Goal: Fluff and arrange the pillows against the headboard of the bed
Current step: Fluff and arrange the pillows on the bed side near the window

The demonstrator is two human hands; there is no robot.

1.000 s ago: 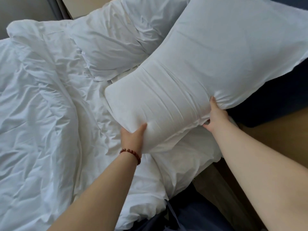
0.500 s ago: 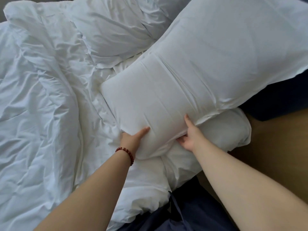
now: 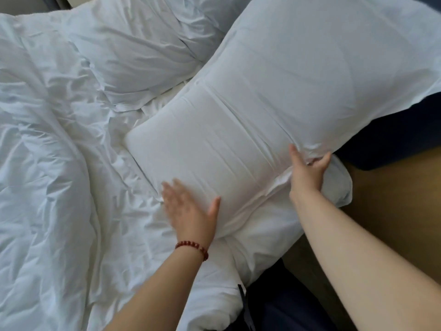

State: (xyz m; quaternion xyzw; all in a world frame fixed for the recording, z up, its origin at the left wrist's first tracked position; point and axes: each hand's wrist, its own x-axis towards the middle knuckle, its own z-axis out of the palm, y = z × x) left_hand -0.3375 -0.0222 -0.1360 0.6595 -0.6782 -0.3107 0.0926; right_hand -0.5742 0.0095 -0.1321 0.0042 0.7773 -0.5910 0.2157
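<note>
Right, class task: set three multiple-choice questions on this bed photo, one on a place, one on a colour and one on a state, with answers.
1. Where is the bracelet?
A. on the left wrist
B. on the right wrist
C. lying on the duvet

2. What colour are its beads?
A. blue
B. dark red
C. yellow

3. What is the right hand doing?
A. hanging idle off the bed
B. lying flat on the floor
C. gripping the big pillow at its edge

Answers:
1 A: the beads circle the wrist behind the left hand.
2 B: every bead shows dark red.
3 C: the thumb on top and the fingers behind pinch the near right edge.
</note>
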